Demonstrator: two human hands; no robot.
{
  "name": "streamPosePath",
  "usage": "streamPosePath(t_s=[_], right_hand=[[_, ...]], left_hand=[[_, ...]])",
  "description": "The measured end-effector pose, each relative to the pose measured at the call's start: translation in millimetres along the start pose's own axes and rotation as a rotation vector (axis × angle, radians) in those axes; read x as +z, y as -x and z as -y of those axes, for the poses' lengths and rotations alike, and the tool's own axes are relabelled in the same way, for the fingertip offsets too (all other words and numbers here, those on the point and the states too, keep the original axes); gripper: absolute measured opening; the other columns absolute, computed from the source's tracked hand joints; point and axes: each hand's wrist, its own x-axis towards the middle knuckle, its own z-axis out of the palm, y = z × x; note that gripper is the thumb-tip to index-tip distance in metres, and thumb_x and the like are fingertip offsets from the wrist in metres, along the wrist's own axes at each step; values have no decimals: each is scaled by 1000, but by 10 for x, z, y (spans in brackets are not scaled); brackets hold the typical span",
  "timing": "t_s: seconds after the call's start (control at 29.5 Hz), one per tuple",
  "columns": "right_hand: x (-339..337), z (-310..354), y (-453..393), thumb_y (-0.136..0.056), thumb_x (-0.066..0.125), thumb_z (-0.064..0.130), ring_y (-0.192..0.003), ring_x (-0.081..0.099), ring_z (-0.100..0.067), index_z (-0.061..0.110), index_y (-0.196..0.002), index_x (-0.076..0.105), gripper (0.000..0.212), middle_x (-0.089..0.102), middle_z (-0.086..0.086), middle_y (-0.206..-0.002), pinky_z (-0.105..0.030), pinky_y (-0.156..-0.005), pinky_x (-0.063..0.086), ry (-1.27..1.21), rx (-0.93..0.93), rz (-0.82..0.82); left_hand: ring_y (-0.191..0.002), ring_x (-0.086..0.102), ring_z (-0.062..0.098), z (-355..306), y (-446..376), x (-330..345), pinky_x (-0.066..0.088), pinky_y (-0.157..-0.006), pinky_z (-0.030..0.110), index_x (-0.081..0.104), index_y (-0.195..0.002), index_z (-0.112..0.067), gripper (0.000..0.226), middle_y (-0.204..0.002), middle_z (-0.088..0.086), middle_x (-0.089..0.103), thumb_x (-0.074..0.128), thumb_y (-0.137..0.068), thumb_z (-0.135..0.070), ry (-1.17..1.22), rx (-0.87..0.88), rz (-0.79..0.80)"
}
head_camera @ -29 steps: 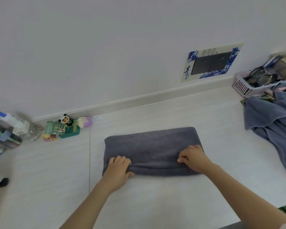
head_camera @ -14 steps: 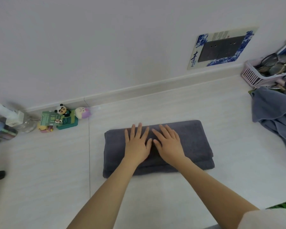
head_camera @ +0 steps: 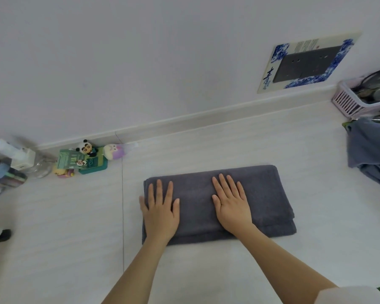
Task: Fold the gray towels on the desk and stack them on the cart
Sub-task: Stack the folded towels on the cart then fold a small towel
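A dark gray towel (head_camera: pixel 266 194), folded into a long flat rectangle, lies in the middle of the white desk (head_camera: pixel 206 270). My left hand (head_camera: pixel 160 209) rests flat on its left end, fingers spread, holding nothing. My right hand (head_camera: pixel 232 204) lies flat, palm down, on the towel's middle. A second gray towel (head_camera: pixel 371 150), crumpled and unfolded, sits at the desk's right edge. No cart shows in this view.
A pink basket (head_camera: pixel 349 102) of glasses stands at the back right. Small toy figures (head_camera: pixel 86 159) and bottles (head_camera: pixel 11 159) crowd the back left by the wall. A small black object (head_camera: pixel 3 235) lies at the left edge. A framed socket panel (head_camera: pixel 307 62) is on the wall.
My hands went from pinching the towel's near edge to lying flat on top, then slid apart, the left one out to the towel's left end.
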Motion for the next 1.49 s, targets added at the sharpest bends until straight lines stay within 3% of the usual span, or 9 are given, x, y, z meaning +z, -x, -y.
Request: streamPosePath(t_s=[0.07,0.2,0.37,0.64,0.81,0.98,1.09,1.29,1.49], right_hand=[[-57,77,-31,-90,-5,46,-147,0,-17,20,-151,9,69,6,2,-159,-29,-115,-13,-113,21,-1],[-363,424,91,-103,28,28,-138,17,3,26,-148,25,45,24,23,-146,-18,-113,14,-947,195,-52],[-266,566,211,-103,31,30,-135,33,-2,31,-144,35,41,37,17,-147,-20,-109,24,-1393,428,-68],[-187,512,159,-102,26,40,-137,27,-1,36,-144,32,43,32,22,-146,-26,-115,19,-1386,399,-23],[-417,458,86,-101,21,47,-132,39,-14,27,-144,38,50,44,8,-140,-30,-110,29,-1536,484,141],[-715,-195,248,-102,23,40,-125,47,-16,20,-128,56,47,56,5,-130,-30,-105,32,-1353,708,-300],[-681,-576,320,-100,17,49,-133,40,-22,19,-136,49,57,47,0,-141,-41,-115,24,-1249,841,-228],[-855,-1015,443,-99,9,53,-134,39,-27,3,-143,32,71,43,-17,-143,-36,-110,30,-1716,744,-70],[-789,-1421,548,-94,12,63,-115,58,-29,18,-126,55,70,65,-14,-119,-46,-98,44,-1858,752,15]], left_hand=[[-144,7,33,112,46,-102,9,-115,51,3,-151,-33,67,-159,12,1,21,-94,-62,107,-200,35],[-121,44,36,137,85,-344,42,-94,44,28,-144,-14,84,-135,18,45,67,-79,-52,508,-392,-62],[-105,57,29,159,-59,-602,48,-86,33,47,-129,0,76,-127,15,57,81,-71,-36,998,-621,238],[-103,61,16,-160,20,-1126,50,-85,29,51,-126,-16,48,-120,-1,62,66,-86,-39,1098,-222,335],[-90,54,20,-700,82,-1411,44,-75,32,34,-120,-15,45,-104,-1,52,58,-90,-39,741,-75,174],[-84,58,24,-1226,116,-1496,41,-63,30,22,-128,-17,54,-108,7,52,56,-90,-33,579,74,118],[-84,58,24,-1531,112,-1423,41,-62,30,19,-132,-19,58,-111,6,47,56,-89,-29,552,147,174],[-76,60,24,-2280,129,-944,44,-58,31,26,-120,-19,43,-111,14,53,55,-88,-18,533,312,264],[-85,57,14,-2657,122,-375,43,-68,20,20,-142,-21,59,-117,6,52,54,-92,-21,651,331,475]])
